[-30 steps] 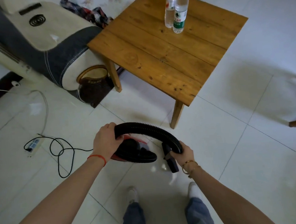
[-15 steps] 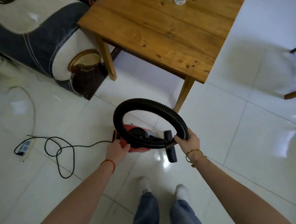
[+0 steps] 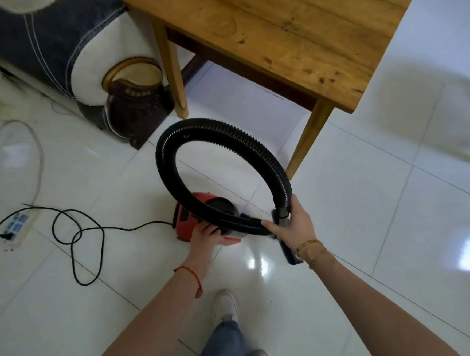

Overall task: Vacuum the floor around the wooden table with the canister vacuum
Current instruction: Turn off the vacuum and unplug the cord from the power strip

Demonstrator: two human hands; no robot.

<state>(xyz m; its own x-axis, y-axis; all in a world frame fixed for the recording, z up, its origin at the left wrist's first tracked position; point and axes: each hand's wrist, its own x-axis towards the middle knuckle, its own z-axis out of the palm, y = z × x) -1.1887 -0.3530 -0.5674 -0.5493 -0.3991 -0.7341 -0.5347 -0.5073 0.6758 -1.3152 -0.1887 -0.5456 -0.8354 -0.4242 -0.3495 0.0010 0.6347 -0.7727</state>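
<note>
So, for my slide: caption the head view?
Left hand grips red canister vacuum; right hand holds looped black ribbed hose.

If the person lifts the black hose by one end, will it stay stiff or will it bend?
The hose will probably bend: its ribbed wall already curls into a wide loop between the vacuum body and the right hand. It likely springs back somewhat, since the loop stands in the air. It seems light, as one hand's grip holds its end up.

Glossy white tiled floor (image 3: 370, 224), red canister vacuum (image 3: 187, 223), black cord (image 3: 74, 239), power strip (image 3: 16, 225), wooden table (image 3: 288, 35)
</note>
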